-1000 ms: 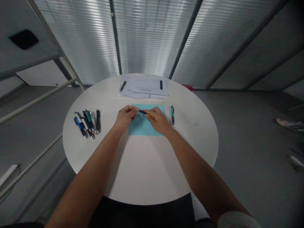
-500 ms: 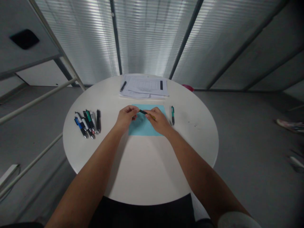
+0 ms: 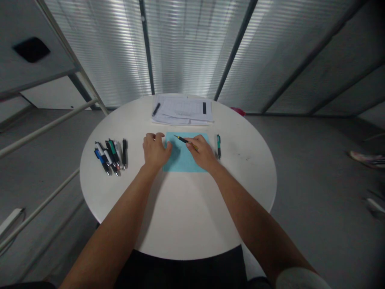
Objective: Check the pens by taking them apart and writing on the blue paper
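My right hand is closed around a black and yellow pen, whose tip points up and left over a light blue sheet of paper. My left hand lies flat with fingers stretched out on the round white table, its thumb resting on the sheet's left edge. It holds nothing.
Several pens lie in a row at the table's left. A single green pen lies right of the blue sheet. A stack of printed papers with a black pen on it sits at the far edge. Metal rails run at the left.
My left hand has let go of the pen's end and dropped flat onto the table by the sheet's left edge. The pen stays in my right hand, now tilted up and left.
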The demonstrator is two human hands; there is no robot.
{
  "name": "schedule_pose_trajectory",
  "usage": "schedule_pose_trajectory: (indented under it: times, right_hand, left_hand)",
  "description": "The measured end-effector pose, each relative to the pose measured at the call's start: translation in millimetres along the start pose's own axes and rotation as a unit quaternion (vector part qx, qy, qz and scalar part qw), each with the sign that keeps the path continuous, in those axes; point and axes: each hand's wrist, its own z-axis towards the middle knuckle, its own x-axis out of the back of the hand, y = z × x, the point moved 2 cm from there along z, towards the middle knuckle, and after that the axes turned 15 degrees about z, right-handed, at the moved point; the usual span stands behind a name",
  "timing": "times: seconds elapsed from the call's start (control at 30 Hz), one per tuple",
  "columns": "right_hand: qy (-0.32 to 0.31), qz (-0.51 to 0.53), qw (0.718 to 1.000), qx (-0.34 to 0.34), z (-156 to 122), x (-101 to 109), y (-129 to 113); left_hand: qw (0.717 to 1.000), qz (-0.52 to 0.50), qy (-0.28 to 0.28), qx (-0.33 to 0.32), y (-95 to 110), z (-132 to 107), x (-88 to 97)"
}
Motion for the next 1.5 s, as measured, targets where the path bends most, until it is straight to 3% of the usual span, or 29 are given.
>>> schedule_pose_trajectory:
  times: [0.2, 0.37, 0.5, 0.57, 0.7, 0.9, 0.97, 1.03, 1.5]
  right_hand:
    - [-0.006, -0.009, 1.000, -0.001, -1, 0, 0]
    - [-0.013, -0.010, 1.000, -0.004, -1, -2, 2]
    - [-0.014, -0.014, 1.000, -0.008, -1, -2, 2]
    - [-0.014, -0.013, 1.000, -0.008, -1, -2, 2]
    - [-0.011, -0.008, 1.000, -0.006, -1, -1, 1]
    - [-0.009, 0.002, 1.000, -0.008, -2, -1, 2]
    - [-0.008, 0.002, 1.000, -0.011, -2, -1, 3]
    - [-0.007, -0.001, 1.000, -0.012, -2, -1, 4]
    - [-0.011, -0.006, 1.000, -0.012, -2, -2, 6]
  left_hand:
    - [0.997, -0.007, -0.075, -0.016, -2, -2, -13.2]
    - [0.994, -0.071, -0.083, -0.031, -3, -2, -15.5]
    - [0.985, -0.160, -0.064, 0.005, -2, 2, -12.6]
    - [0.965, -0.254, -0.053, 0.044, 0, 4, -10.9]
    - [0.894, -0.426, -0.064, 0.123, 8, 7, -9.8]
    - [0.739, -0.621, -0.176, 0.194, 20, 3, -14.0]
    - [0.707, -0.647, -0.198, 0.203, 21, 1, -14.7]
    - [0.695, -0.655, -0.209, 0.212, 21, 0, -14.4]
    - [0.680, -0.659, -0.216, 0.238, 23, 0, -9.1]
